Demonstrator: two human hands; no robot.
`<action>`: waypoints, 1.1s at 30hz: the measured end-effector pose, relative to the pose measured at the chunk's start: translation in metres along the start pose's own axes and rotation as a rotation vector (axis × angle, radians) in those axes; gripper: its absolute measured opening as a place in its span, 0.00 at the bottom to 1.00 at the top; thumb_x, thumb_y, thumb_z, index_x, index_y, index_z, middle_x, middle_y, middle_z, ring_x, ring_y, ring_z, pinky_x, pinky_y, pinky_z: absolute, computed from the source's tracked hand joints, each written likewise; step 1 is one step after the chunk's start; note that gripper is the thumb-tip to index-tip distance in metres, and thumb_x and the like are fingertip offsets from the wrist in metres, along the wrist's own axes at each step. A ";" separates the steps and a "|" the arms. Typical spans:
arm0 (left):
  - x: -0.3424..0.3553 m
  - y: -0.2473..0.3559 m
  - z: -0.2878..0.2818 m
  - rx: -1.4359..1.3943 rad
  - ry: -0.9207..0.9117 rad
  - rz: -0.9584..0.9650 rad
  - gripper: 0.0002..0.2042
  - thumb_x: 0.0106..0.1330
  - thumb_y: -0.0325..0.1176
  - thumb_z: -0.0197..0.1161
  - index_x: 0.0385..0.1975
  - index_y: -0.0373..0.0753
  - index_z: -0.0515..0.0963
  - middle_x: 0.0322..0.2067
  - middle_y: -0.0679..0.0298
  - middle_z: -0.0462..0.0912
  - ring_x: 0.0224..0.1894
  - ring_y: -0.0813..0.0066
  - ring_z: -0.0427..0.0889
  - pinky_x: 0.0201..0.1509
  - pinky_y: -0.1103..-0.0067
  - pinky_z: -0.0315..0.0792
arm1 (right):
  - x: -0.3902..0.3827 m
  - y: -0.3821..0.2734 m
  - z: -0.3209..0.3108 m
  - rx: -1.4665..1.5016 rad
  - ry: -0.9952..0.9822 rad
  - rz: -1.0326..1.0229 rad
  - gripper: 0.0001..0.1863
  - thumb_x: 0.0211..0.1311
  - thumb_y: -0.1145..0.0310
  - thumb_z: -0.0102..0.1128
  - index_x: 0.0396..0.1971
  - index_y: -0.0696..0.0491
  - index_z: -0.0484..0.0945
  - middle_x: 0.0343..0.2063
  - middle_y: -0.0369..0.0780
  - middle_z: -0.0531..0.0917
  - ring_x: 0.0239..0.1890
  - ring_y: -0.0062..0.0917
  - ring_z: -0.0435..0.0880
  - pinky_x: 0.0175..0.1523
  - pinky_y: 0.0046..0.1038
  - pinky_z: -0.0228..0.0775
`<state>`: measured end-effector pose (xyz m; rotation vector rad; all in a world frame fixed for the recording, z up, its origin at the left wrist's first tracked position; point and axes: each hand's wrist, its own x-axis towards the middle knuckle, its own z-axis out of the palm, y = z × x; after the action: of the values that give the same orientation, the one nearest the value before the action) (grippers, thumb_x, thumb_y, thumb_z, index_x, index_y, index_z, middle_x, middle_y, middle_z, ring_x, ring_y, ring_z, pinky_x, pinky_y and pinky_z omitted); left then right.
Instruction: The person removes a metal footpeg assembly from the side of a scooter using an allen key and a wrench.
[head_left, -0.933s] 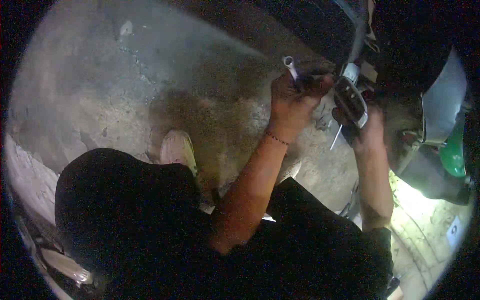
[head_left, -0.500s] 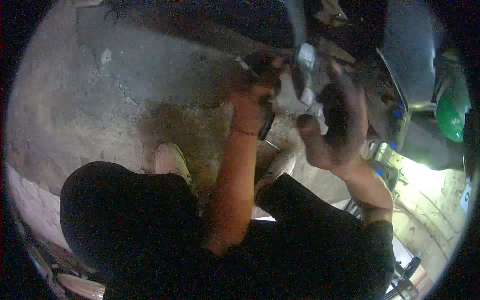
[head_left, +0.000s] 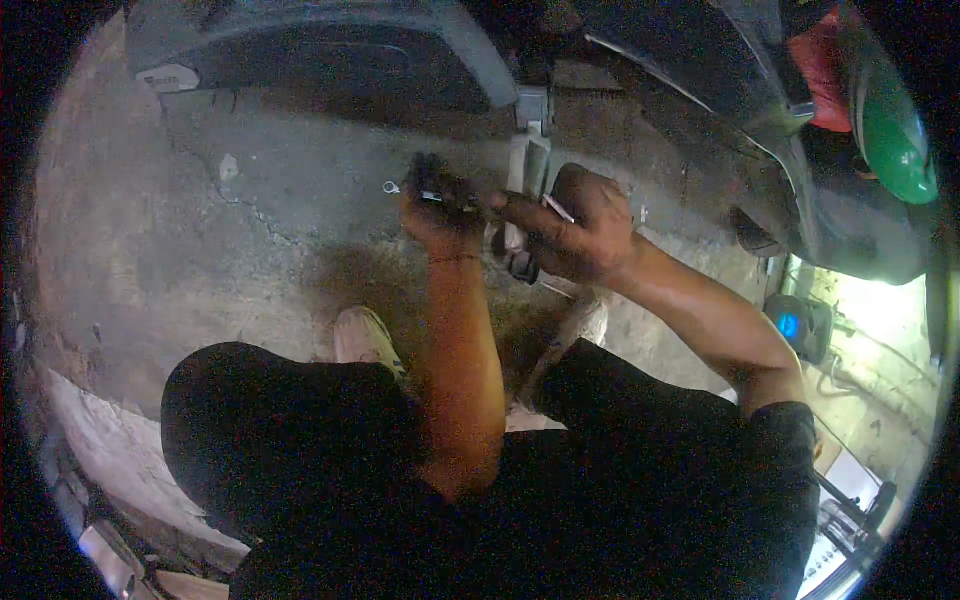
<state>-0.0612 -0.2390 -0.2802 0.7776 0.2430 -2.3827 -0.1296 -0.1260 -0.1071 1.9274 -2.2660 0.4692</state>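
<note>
My left hand point(head_left: 445, 205), dark in shadow, is closed around a slim metal tool, a ring-ended wrench point(head_left: 391, 188) whose ring sticks out to the left. Just to its right is my right hand point(head_left: 590, 225), its fingers reaching toward the left one. A thin pale strip point(head_left: 558, 207) shows at the right fingers; what they grip near the left hand is too dark to make out. Between and beyond the hands stands a pale, narrow metal piece point(head_left: 529, 160). Below it are a black rounded object point(head_left: 522, 266) and a thin light rod point(head_left: 557, 290).
Dark vehicle-like panels point(head_left: 340, 55) curve across the top, with another panel point(head_left: 850, 230) at the right. A green rounded object point(head_left: 893, 150) and red cloth-like material point(head_left: 822, 70) are there. A blue-lit device point(head_left: 790, 326) stands by a bright light. Cracked concrete floor point(head_left: 250, 270) lies left.
The view has shifted. My right hand, blurred and farther right before, has come left, close beside my left hand. The wrench's ring end now shows clearly at the left hand.
</note>
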 end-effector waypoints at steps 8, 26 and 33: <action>-0.038 0.011 0.091 0.384 -0.123 -0.003 0.19 0.64 0.50 0.55 0.40 0.39 0.74 0.32 0.64 0.79 0.28 0.73 0.77 0.31 0.76 0.74 | 0.021 -0.002 -0.006 0.092 0.125 0.012 0.28 0.33 0.71 0.67 0.44 0.42 0.80 0.21 0.39 0.72 0.20 0.32 0.73 0.22 0.30 0.65; -0.033 0.012 0.140 0.770 -0.074 0.282 0.22 0.48 0.29 0.71 0.41 0.32 0.71 0.31 0.61 0.79 0.31 0.71 0.77 0.32 0.76 0.75 | 0.046 -0.012 -0.023 0.120 0.115 0.204 0.30 0.37 0.70 0.70 0.48 0.49 0.76 0.29 0.44 0.75 0.24 0.36 0.76 0.26 0.35 0.70; -0.019 0.017 0.121 1.386 -0.180 0.513 0.22 0.45 0.24 0.70 0.42 0.33 0.73 0.38 0.60 0.79 0.37 0.69 0.77 0.42 0.76 0.75 | -0.003 -0.003 -0.007 0.124 -0.223 0.014 0.33 0.31 0.70 0.68 0.48 0.44 0.76 0.24 0.39 0.70 0.23 0.30 0.74 0.21 0.31 0.65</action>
<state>-0.0960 -0.2850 -0.1709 0.9693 -1.6112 -1.8241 -0.1269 -0.1215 -0.1007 2.1215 -2.4389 0.4247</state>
